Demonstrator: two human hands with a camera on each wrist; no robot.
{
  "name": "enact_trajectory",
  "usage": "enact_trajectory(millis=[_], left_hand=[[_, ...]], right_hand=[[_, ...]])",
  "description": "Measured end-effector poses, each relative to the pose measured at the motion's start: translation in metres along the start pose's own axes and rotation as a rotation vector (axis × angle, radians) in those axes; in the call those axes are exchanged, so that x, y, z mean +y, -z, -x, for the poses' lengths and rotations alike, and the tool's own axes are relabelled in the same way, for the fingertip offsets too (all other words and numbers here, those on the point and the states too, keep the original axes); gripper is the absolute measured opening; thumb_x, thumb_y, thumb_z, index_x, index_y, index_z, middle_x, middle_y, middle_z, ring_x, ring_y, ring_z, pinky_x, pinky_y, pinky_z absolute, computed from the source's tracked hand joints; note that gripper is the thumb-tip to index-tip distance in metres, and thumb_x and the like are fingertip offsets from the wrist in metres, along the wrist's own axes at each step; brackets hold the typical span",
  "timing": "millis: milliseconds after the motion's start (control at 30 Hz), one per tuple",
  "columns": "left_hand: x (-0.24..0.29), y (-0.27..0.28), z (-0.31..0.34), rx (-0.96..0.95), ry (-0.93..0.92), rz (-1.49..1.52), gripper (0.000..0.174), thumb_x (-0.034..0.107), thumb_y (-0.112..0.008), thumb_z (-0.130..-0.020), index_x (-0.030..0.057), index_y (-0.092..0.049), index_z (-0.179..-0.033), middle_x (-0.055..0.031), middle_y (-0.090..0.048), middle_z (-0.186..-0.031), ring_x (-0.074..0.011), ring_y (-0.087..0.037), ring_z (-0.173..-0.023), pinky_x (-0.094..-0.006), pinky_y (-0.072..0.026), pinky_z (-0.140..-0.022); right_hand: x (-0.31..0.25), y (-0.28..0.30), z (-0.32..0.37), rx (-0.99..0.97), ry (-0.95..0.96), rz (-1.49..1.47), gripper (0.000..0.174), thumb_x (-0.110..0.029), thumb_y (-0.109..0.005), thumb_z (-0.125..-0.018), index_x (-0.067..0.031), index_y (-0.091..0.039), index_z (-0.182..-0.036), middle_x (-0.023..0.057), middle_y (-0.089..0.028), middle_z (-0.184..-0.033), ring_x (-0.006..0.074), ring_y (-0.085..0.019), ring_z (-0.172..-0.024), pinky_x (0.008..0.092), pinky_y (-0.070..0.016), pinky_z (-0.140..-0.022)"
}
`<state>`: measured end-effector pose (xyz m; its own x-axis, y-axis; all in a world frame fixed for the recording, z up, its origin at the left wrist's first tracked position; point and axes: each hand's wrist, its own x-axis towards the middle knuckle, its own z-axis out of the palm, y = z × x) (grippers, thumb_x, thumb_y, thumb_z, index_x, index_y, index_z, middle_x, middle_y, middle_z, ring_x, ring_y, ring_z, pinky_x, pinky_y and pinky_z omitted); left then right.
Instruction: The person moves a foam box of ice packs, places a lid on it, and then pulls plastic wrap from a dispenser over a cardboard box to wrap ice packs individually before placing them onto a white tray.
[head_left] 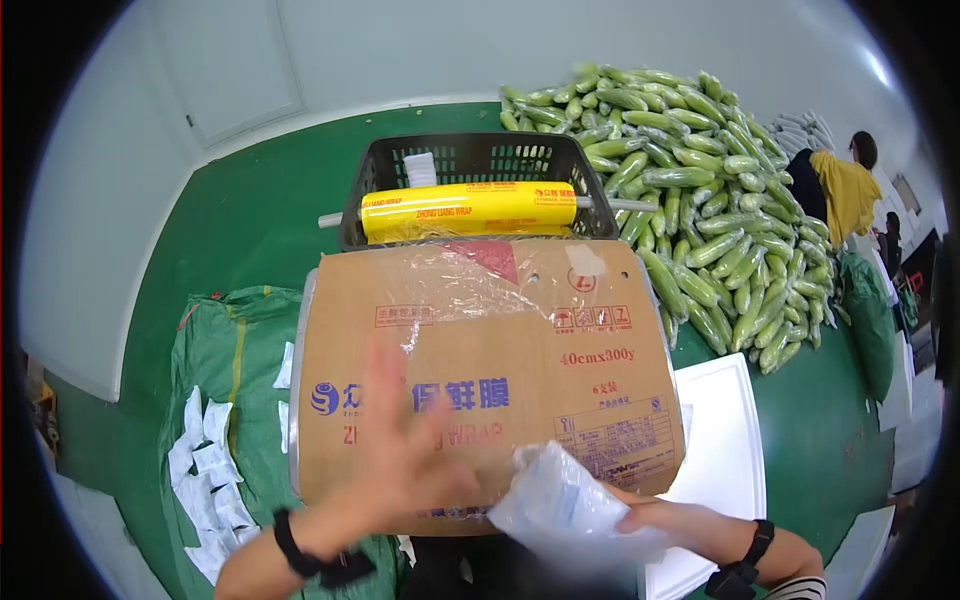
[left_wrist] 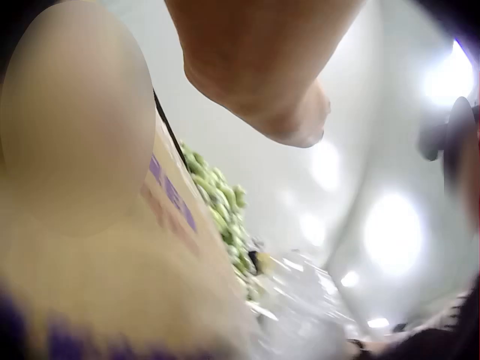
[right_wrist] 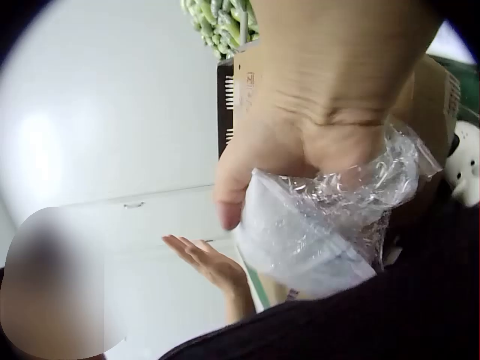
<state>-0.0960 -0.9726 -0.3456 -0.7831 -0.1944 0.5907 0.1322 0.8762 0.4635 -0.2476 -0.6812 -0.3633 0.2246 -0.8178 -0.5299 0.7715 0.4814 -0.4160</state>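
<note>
My right hand [head_left: 650, 515] grips a white packet wrapped in clear plastic film [head_left: 560, 490], low at the front edge of the cardboard. Seen from the right wrist, the thumb lies along the white packet [right_wrist: 292, 232] and crinkled film bunches under the palm. Blurred by motion, my left hand [head_left: 400, 455] is raised over the printed cardboard [head_left: 480, 350] with its fingers spread and nothing in them. The right wrist view also shows this left hand [right_wrist: 202, 262] with straight fingers, apart from the packet.
Behind the cardboard, a yellow roll of wrap [head_left: 470, 208] lies across a black basket [head_left: 400, 150]. A large heap of film-wrapped green vegetables [head_left: 700, 190] lies at right, near a white foam board [head_left: 720, 420]. Several white packets [head_left: 215, 465] lie on green sheeting [head_left: 260, 340]. A person in yellow [head_left: 845, 190] is beyond.
</note>
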Motion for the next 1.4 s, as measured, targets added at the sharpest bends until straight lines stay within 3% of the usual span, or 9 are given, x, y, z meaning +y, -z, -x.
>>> enact_trajectory(millis=[200, 300, 333, 533, 633, 867, 1033, 1267, 1400], left_hand=[[0.053, -0.001, 0.029, -0.764, 0.821, 1.060, 0.094, 0.021, -0.082, -0.064, -0.0014, -0.031, -0.139, -0.0164, -0.043, -0.136, -0.0231, -0.042, -0.125, -0.0338, -0.0324, -0.104], [0.039, 0.004, 0.055, -0.613, 1.036, 1.438, 0.086, 0.012, -0.082, -0.060, 0.0006, -0.039, -0.134, -0.0086, -0.051, -0.127, -0.0169, -0.050, -0.116, -0.0327, -0.0396, -0.098], [0.042, 0.005, 0.053, -0.507, 0.977, 1.450, 0.079, 0.024, -0.077, -0.070, 0.0027, -0.038, -0.134, -0.0087, -0.050, -0.128, -0.0197, -0.050, -0.116, -0.0359, -0.0419, -0.097], [0.089, -0.024, -0.029, 0.023, 1.106, 1.719, 0.077, 0.062, -0.042, -0.087, 0.0065, -0.030, -0.139, -0.0122, -0.042, -0.136, -0.0295, -0.042, -0.124, -0.0430, -0.0312, -0.106], [0.098, -0.030, -0.037, -0.316, 0.623, 0.574, 0.069, 0.050, -0.051, -0.086, 0.0090, -0.033, -0.138, -0.0123, -0.038, -0.139, -0.0300, -0.040, -0.125, -0.0421, -0.0296, -0.106], [0.085, -0.049, -0.063, -0.893, 0.348, 0.811, 0.064, 0.014, -0.071, -0.074, 0.0083, -0.044, -0.132, -0.0153, -0.036, -0.141, -0.0326, -0.039, -0.125, -0.0398, -0.0287, -0.106], [0.033, -0.012, 0.009, -0.553, 0.455, 0.343, 0.041, 0.014, -0.055, -0.090, 0.0010, -0.048, -0.128, -0.0174, -0.040, -0.139, -0.0312, -0.039, -0.128, -0.0388, -0.0313, -0.105], [0.011, 0.014, 0.031, -0.420, 0.214, -0.212, 0.045, 0.016, -0.059, -0.088, 0.0027, -0.047, -0.129, -0.0168, -0.041, -0.139, -0.0321, -0.039, -0.127, -0.0412, -0.0329, -0.103], [-0.033, 0.016, 0.036, -0.408, 0.412, -0.275, 0.063, 0.009, -0.070, -0.066, 0.0041, -0.051, -0.125, -0.0230, -0.032, -0.142, -0.0399, -0.036, -0.127, -0.0415, -0.0277, -0.107]], right_hand=[[-0.010, -0.063, -0.018, -0.078, 0.292, 0.442, 0.075, -0.015, -0.062, -0.081, -0.0095, -0.021, -0.144, 0.0135, -0.031, -0.143, 0.0249, -0.037, -0.128, 0.0358, -0.0307, -0.104], [-0.014, -0.080, 0.002, 0.294, 0.543, 1.089, 0.049, -0.015, -0.060, -0.085, -0.0016, -0.047, -0.130, 0.0193, -0.046, -0.133, 0.0299, -0.051, -0.116, 0.0371, -0.0393, -0.098], [-0.015, -0.072, 0.005, 0.452, 1.075, 1.240, 0.042, -0.027, -0.054, -0.091, -0.0013, -0.054, -0.124, 0.0241, -0.049, -0.128, 0.0347, -0.056, -0.110, 0.0378, -0.0427, -0.094], [-0.075, -0.077, -0.015, 0.066, 1.616, 0.896, 0.063, -0.053, -0.038, -0.089, -0.0038, -0.049, -0.127, 0.0244, -0.035, -0.136, 0.0371, -0.035, -0.125, 0.0463, -0.0283, -0.102], [-0.073, -0.086, -0.047, 0.131, 1.795, 0.636, 0.055, -0.045, -0.041, -0.089, -0.0037, -0.050, -0.123, 0.0216, -0.040, -0.129, 0.0347, -0.041, -0.119, 0.0456, -0.0333, -0.098], [-0.039, 0.000, 0.013, 0.695, 1.327, -0.018, 0.035, -0.027, -0.049, -0.089, -0.0034, -0.051, -0.114, 0.0151, -0.053, -0.113, 0.0288, -0.054, -0.104, 0.0440, -0.0447, -0.088], [0.005, 0.169, 0.111, 1.031, 1.630, -0.614, 0.036, -0.022, -0.057, -0.090, -0.0027, -0.047, -0.119, 0.0101, -0.059, -0.108, 0.0251, -0.060, -0.098, 0.0402, -0.0496, -0.087], [0.101, 0.296, 0.092, 0.969, 1.214, -1.389, 0.049, -0.034, -0.052, -0.093, -0.0024, -0.039, -0.129, 0.0154, -0.050, -0.120, 0.0298, -0.052, -0.110, 0.0435, -0.0452, -0.093], [0.026, 0.178, 0.065, 1.277, 1.054, -0.097, 0.041, -0.031, -0.051, -0.093, -0.0038, -0.050, -0.123, 0.0047, -0.050, -0.093, 0.0154, -0.054, -0.073, 0.0256, -0.0477, -0.063]])
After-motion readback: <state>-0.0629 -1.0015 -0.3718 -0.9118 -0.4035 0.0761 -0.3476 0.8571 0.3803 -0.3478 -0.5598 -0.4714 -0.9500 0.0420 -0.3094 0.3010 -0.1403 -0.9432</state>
